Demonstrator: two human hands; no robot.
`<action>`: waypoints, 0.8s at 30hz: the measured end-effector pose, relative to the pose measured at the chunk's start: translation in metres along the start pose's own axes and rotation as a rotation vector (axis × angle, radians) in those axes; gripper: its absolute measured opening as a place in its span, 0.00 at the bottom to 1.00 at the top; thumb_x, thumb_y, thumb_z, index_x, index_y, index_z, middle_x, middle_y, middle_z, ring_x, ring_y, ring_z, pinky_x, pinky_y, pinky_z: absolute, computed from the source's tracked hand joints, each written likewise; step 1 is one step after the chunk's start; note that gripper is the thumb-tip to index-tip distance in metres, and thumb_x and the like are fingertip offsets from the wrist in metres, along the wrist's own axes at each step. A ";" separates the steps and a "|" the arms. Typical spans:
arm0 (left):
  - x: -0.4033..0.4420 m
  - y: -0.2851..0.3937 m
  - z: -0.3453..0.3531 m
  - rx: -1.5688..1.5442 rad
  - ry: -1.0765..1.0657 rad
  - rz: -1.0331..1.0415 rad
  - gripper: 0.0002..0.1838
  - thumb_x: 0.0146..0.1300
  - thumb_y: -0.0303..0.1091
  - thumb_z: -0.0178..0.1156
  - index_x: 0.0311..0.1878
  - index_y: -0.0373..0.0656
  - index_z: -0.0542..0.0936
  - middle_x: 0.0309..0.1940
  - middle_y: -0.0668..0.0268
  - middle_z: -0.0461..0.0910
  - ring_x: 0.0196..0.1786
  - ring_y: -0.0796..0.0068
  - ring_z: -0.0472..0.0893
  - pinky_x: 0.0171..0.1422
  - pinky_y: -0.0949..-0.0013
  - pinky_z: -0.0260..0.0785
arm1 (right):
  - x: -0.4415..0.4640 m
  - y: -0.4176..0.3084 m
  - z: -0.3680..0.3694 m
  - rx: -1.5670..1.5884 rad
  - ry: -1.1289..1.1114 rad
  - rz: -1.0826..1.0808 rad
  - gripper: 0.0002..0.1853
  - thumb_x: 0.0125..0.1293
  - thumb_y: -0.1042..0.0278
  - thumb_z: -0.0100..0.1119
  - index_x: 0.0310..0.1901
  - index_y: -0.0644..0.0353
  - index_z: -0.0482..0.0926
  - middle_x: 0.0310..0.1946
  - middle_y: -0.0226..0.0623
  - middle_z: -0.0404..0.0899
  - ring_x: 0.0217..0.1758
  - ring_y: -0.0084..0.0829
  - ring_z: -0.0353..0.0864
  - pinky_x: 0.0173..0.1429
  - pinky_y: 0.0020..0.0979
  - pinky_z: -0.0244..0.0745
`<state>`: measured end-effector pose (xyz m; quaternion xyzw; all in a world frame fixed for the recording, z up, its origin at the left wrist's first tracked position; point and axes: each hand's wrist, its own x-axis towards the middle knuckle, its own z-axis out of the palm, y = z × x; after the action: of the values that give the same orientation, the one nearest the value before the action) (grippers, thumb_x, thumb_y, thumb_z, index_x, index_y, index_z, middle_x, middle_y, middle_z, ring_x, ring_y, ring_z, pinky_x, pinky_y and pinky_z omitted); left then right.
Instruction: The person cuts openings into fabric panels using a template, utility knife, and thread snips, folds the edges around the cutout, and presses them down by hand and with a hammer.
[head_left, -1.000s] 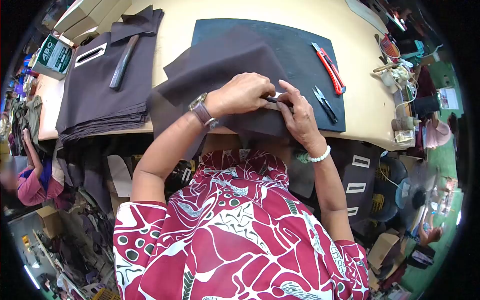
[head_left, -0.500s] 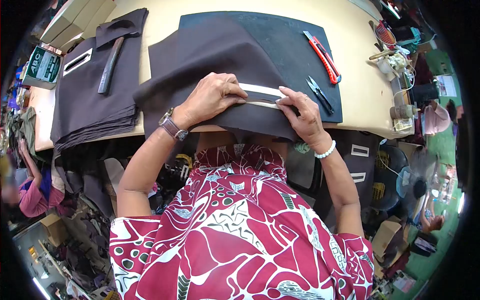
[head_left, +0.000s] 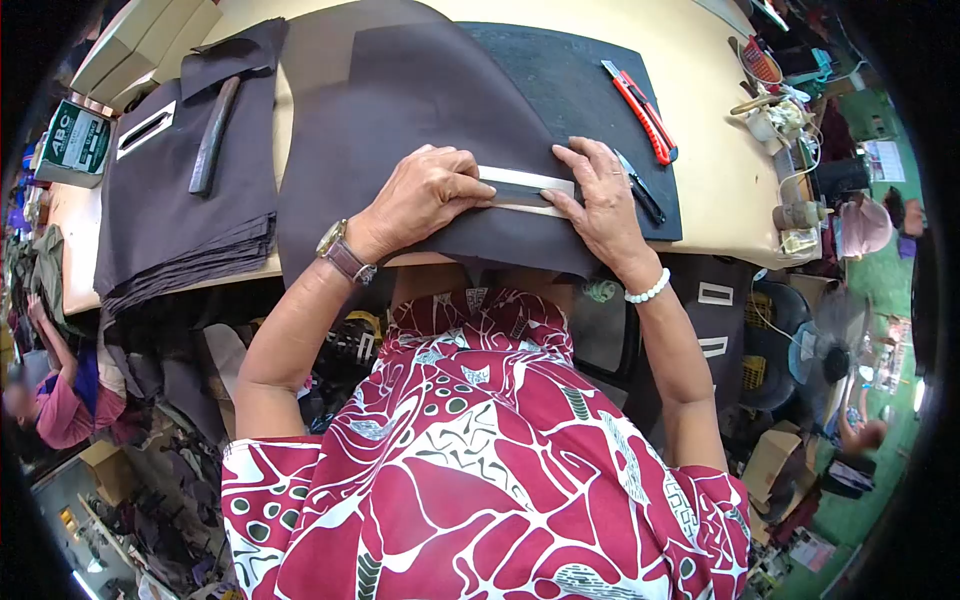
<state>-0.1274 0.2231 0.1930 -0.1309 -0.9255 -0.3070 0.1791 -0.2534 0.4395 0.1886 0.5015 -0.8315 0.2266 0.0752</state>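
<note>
You wear a maroon short-sleeved top (head_left: 440,440) printed with white curving lines and dark ovals, a wristwatch (head_left: 350,263) with a brown strap on your left, and a pale beaded bracelet (head_left: 650,289) on your right.

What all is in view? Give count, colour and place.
table: one, cream, across the top
dark sheet: one, brown, table's front centre
pale strips: two, whitish, on that sheet
mat: one, black, partly under that sheet
cutter: one, red, on the mat
snips: one, dark, on the mat
sheet stack: one, brown, table's left side
bar tool: one, dark, on the stack
slotted piece: one, white, same stack
ABC box: one, green and white, stack's left
other person: one, pink sleeve, far left
clutter: uncounted, mixed colours, both edges
patterned top: one, red and white, lower centre
watch: one, brown strap, left wrist
bracelet: one, white, right wrist
left hand: one, bare, strips' left end
right hand: one, bare, strips' right end
</note>
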 end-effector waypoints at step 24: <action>-0.032 -0.005 -0.034 0.066 -0.035 -0.209 0.10 0.54 0.36 0.64 0.34 0.41 0.78 0.32 0.64 0.75 0.38 0.63 0.75 0.43 0.64 0.66 | 0.034 -0.064 0.050 -0.094 -0.009 0.030 0.38 0.58 0.45 0.59 0.68 0.47 0.57 0.68 0.47 0.52 0.72 0.53 0.45 0.68 0.67 0.41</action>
<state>-0.0919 0.1941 0.2025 -0.0331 -0.9467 -0.2910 0.1341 -0.2092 0.3638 0.1755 0.4858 -0.8492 0.1859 0.0915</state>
